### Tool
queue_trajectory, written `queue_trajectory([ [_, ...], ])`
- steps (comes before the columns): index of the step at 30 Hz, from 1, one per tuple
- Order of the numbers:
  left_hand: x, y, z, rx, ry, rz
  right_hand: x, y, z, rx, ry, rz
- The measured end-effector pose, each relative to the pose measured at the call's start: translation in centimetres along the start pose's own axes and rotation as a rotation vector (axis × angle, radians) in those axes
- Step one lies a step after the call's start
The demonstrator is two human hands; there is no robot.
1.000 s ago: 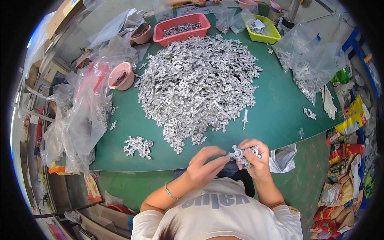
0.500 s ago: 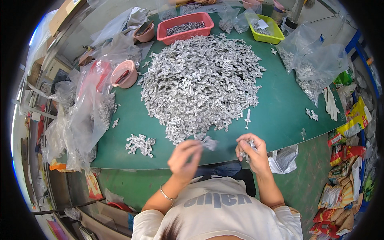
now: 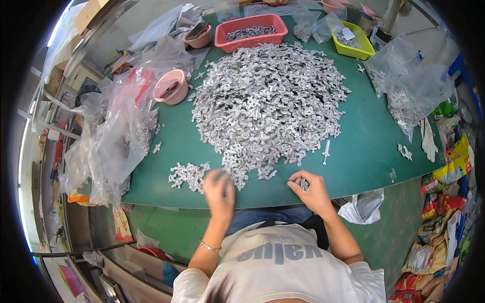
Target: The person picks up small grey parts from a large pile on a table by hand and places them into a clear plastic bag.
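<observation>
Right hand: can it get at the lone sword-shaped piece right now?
Probably yes. The right hand is just nearer the person than the sword-shaped piece, with only bare green tabletop between. The silver metal bits in its fingers could hamper a pickup.

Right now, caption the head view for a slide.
Left hand near small metal pile; right hand holds metal pieces.

My left hand [image 3: 219,193] blurred beside a small silvery cluster [image 3: 187,177], my right hand [image 3: 310,192] curled around metal pieces [image 3: 304,185], one large silvery heap [image 3: 273,106] in my view, green table [image 3: 364,151], sword-shaped piece [image 3: 327,149], pink basin [image 3: 223,43], yellow-green basin [image 3: 355,51], white glove [image 3: 429,142].
</observation>
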State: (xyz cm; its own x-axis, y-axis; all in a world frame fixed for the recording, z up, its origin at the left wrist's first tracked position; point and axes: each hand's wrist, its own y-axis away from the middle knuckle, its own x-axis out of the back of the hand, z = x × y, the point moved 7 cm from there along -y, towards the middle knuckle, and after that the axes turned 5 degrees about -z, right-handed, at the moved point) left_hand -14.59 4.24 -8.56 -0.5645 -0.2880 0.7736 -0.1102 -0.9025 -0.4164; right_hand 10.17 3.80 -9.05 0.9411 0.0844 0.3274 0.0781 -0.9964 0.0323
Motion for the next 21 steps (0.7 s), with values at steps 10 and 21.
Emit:
queue_trajectory([
  [10, -6.2, -1.3, 3.5, -0.090, 0.226, -0.152, 0.2, 0.4, 0.3, -0.029, 0.099, -0.024],
  [21, -6.2, -1.9, 2.4, 0.311, 0.755, -0.110, -0.8, -0.3, 0.3, -0.033, 0.037, -0.014],
])
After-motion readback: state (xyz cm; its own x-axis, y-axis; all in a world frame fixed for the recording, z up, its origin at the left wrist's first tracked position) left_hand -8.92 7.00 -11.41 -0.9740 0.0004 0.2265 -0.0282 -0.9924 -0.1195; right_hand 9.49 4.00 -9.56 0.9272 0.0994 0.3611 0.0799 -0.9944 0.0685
